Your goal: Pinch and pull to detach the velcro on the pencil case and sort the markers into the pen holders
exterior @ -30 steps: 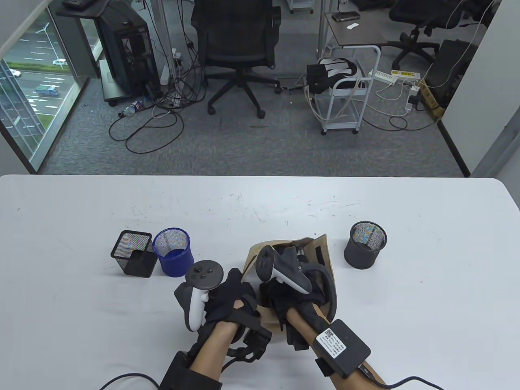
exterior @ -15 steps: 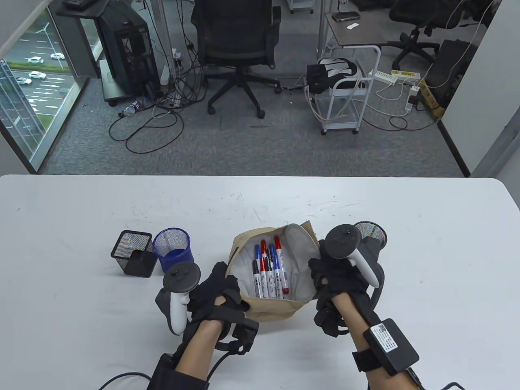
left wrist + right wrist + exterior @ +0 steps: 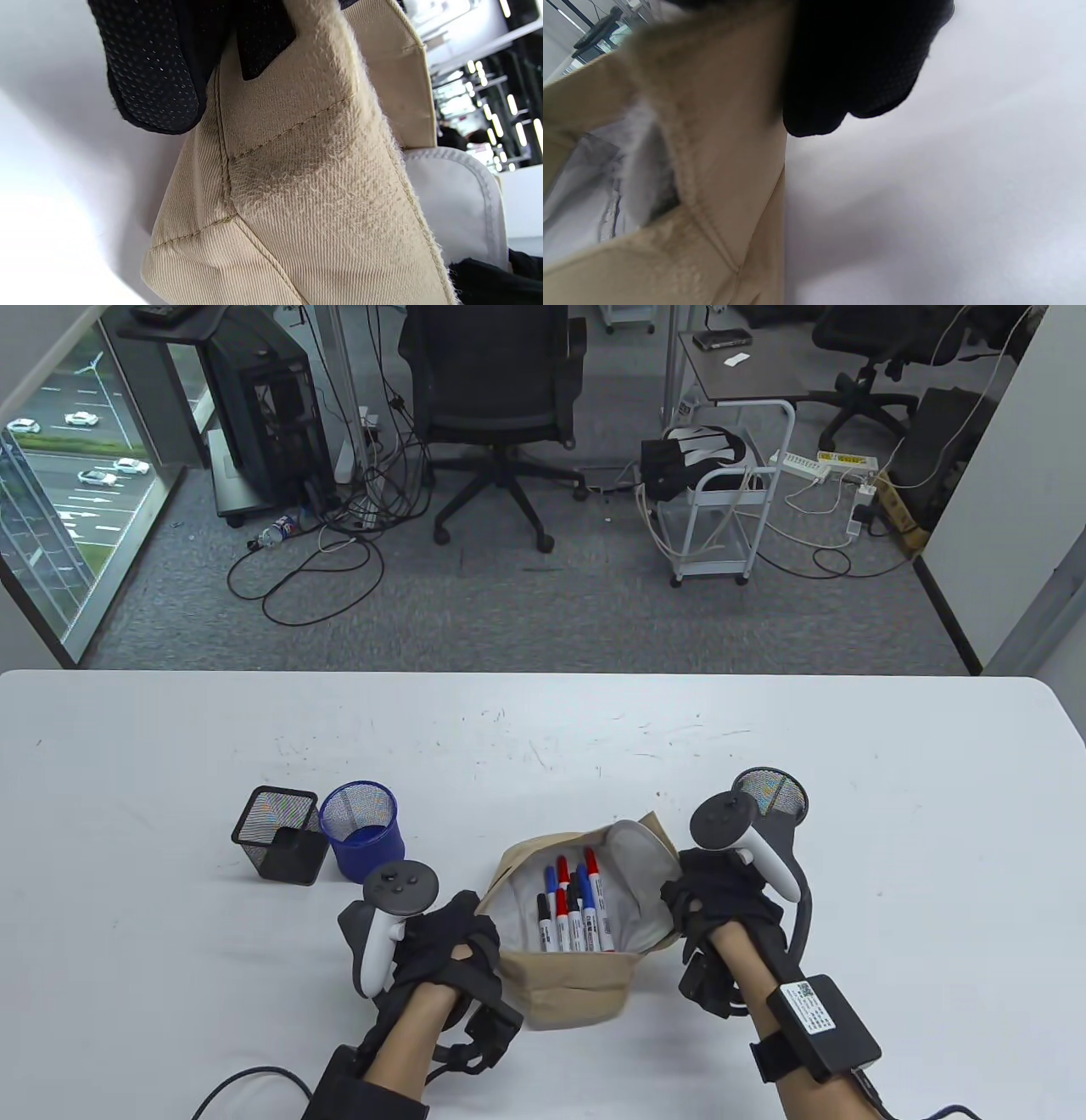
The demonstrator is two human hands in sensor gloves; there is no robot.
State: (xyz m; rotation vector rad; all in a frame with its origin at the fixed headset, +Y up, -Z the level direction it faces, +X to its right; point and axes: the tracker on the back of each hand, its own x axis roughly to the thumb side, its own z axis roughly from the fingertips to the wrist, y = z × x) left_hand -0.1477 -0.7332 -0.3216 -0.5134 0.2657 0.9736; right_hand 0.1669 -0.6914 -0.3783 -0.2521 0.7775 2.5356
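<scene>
A tan pencil case [image 3: 577,988] stands open on the white table [image 3: 170,967], its pale lining showing. Several markers [image 3: 573,903] with red, blue and black caps lie inside. My left hand [image 3: 462,937] grips the case's left edge; in the left wrist view its fingers [image 3: 157,72] curl over the tan case [image 3: 305,178]. My right hand [image 3: 708,899] grips the right edge; the right wrist view shows its fingers [image 3: 848,72] on the case [image 3: 712,140]. A square black mesh holder [image 3: 280,834] and a blue mesh holder [image 3: 365,831] stand at left, a round black mesh holder [image 3: 776,797] at right.
The table's far edge [image 3: 543,673] drops off to an office floor with a chair [image 3: 496,415] and a white cart [image 3: 730,500]. Cables trail from both wrists at the near edge.
A second ago both hands were together over the shut case. They have pulled apart, opening its mouth and exposing the markers. Since half a second ago the case shifted slightly nearer and right.
</scene>
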